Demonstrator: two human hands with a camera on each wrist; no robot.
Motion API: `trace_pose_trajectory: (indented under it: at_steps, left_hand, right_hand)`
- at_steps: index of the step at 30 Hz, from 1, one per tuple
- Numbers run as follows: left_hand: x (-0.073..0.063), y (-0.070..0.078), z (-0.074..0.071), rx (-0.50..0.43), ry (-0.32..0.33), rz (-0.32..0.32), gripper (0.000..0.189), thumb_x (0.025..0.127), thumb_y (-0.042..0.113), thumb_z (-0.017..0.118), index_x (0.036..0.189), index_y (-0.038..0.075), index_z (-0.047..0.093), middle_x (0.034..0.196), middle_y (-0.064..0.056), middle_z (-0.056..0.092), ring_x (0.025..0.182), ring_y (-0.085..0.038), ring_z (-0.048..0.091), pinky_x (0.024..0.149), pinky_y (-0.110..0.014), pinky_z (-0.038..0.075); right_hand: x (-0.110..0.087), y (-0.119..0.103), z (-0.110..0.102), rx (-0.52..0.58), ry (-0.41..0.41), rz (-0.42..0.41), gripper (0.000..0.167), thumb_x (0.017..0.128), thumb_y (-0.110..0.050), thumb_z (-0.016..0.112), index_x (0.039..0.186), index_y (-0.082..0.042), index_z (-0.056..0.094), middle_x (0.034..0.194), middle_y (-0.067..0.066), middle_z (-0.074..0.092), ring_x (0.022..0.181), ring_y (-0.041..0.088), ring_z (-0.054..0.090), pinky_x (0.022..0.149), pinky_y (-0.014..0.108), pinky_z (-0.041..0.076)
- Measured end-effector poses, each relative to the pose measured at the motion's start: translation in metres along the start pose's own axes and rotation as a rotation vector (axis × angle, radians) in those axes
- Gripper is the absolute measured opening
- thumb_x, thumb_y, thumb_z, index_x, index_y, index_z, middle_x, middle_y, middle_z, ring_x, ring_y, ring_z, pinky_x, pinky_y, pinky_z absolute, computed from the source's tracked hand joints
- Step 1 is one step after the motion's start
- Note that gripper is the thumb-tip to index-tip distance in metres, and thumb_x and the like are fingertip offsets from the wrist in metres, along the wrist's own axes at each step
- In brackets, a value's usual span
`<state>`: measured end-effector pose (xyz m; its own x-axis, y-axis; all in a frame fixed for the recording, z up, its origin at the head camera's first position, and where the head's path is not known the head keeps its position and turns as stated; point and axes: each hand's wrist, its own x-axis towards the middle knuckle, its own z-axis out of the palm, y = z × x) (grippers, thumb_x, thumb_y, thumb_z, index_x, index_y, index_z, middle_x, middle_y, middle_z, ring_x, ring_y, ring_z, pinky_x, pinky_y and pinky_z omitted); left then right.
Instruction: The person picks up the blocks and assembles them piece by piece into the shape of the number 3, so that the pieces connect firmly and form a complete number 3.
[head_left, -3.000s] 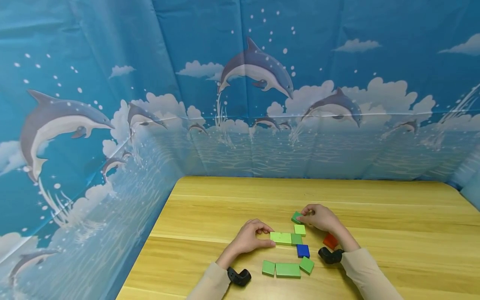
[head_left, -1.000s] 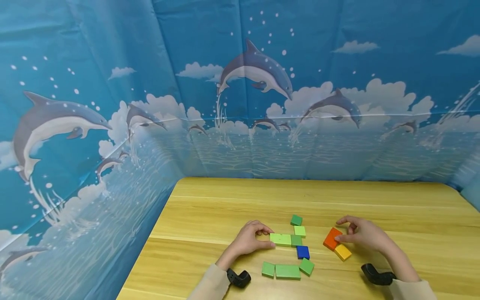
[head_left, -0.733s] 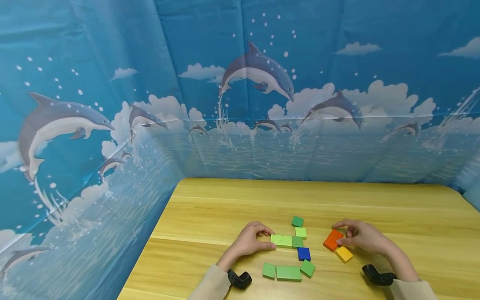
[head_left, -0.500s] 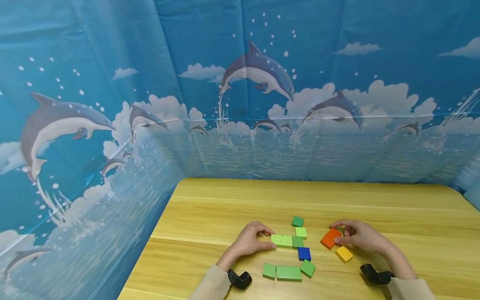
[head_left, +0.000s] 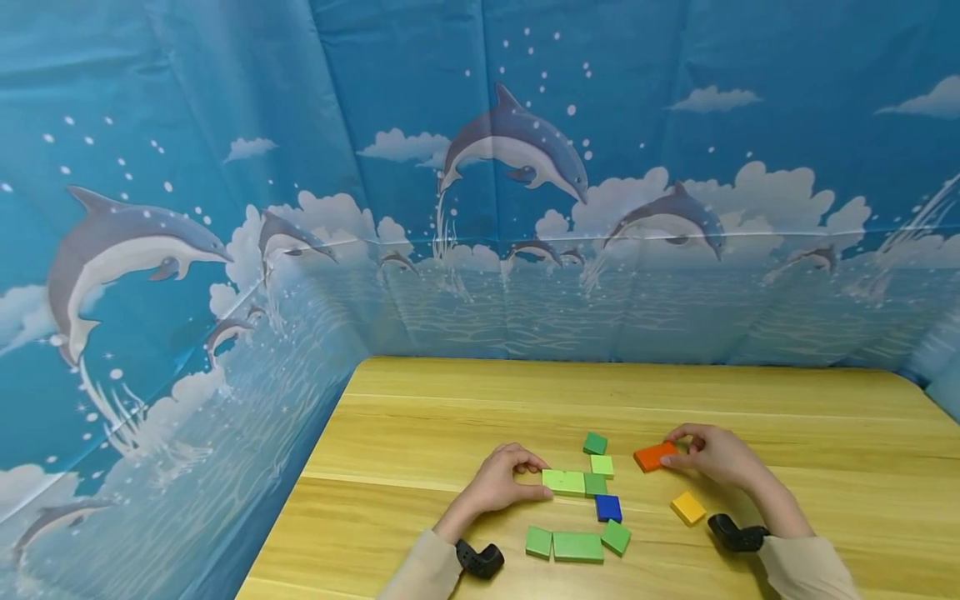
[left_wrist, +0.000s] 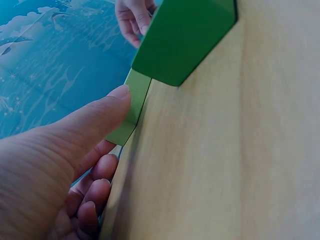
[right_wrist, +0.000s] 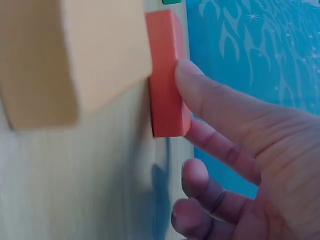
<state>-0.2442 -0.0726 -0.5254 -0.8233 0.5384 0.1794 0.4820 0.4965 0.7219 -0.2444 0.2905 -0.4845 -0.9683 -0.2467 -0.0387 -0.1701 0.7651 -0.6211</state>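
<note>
My left hand holds the left end of a long light-green block between thumb and fingers. In the left wrist view the thumb lies along that block. My right hand pinches an orange-red rectangular block by its right end; the right wrist view has the thumb on the edge of this block. A small green block touches the light-green one, with a lime block and a blue block at its corners. Behind them lies another green square block.
A yellow block lies before my right hand. Nearer me, a long green block sits between two green squares, the left one and the tilted right one. The wooden table ends at a dolphin-printed curtain.
My right hand left the far green block, went right to the orange-red block, then moved it away from the yellow block, back and slightly left, turning it. My left hand stayed put.
</note>
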Motion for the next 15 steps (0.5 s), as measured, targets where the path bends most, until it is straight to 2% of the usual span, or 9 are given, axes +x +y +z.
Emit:
trace_pose_trajectory:
  at_steps: [6,12,15]
  left_hand:
    - [-0.0004,0.0006,0.0008,-0.002,-0.008,-0.008,0.032,0.078,0.039,0.078,0.104,0.022,0.07,0.089,0.012,0.055,0.078,-0.005,0.043,0.073,-0.022,0.038]
    - [0.0005,0.0004,0.0009,0.009,0.002,-0.004,0.032,0.078,0.038,0.078,0.104,0.021,0.071,0.088,0.013,0.053,0.077,-0.005,0.043,0.073,-0.022,0.037]
    - [0.0007,-0.0005,0.0006,0.014,0.005,-0.001,0.032,0.078,0.038,0.078,0.104,0.021,0.071,0.088,0.013,0.053,0.077,-0.005,0.042,0.072,-0.021,0.037]
  right_hand:
    - [-0.0002,0.0018,0.0025,-0.02,-0.002,0.014,0.047,0.085,-0.041,0.069,0.113,-0.005,0.064,0.069,0.001,0.046,0.054,0.015,0.037,0.049,0.027,0.028]
    - [-0.0053,0.0043,-0.0028,0.007,-0.027,-0.034,0.042,0.088,-0.032,0.068,0.116,-0.001,0.062,0.07,0.001,0.048,0.053,0.013,0.037,0.048,0.026,0.029]
    - [-0.0057,0.0038,-0.0045,0.015,-0.035,-0.023,0.041,0.088,-0.029,0.069,0.116,-0.001,0.062,0.071,0.002,0.048,0.053,0.013,0.038,0.048,0.026,0.03]
